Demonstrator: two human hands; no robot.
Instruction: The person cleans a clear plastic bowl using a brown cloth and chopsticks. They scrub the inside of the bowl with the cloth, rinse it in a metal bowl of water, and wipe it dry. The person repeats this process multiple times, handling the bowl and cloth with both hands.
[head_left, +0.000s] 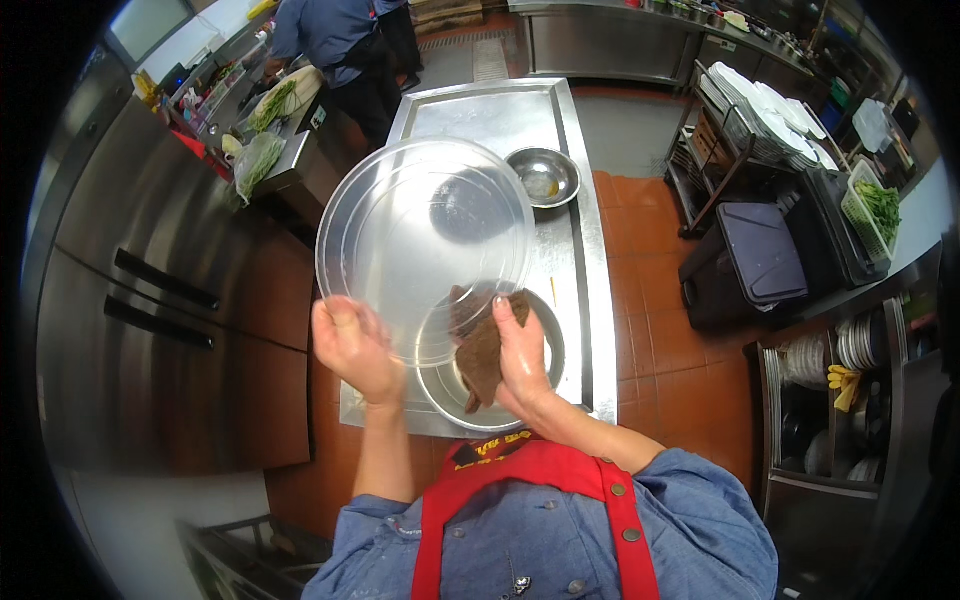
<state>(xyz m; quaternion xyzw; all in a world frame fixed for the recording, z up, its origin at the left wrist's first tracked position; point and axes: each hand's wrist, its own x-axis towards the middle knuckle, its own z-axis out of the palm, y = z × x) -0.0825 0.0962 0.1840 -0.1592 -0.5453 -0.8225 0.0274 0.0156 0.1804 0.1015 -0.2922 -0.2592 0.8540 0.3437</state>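
A clear round plastic lid (375, 225) is raised over the steel table, with my left hand (356, 341) gripping its near left edge. Pressed against the lid's near right rim is a brown cloth (481, 360), bunched in my right hand (523, 349). Below the cloth stands a round metal basin (556, 341), partly hidden by the lid and my right hand. Farther back, a small steel bowl (544, 176) rests by the table's right side with a little yellowish matter inside. A dark round shape shows through the lid; I cannot tell what it is.
The steel table (480, 112) has a raised rim. A person (330, 37) stands at the left counter beside leafy greens (274, 109). Tall steel refrigerator doors (172, 300) flank the left. To the right are a cart with stacked white plates (772, 112) and a lidded bin (761, 251).
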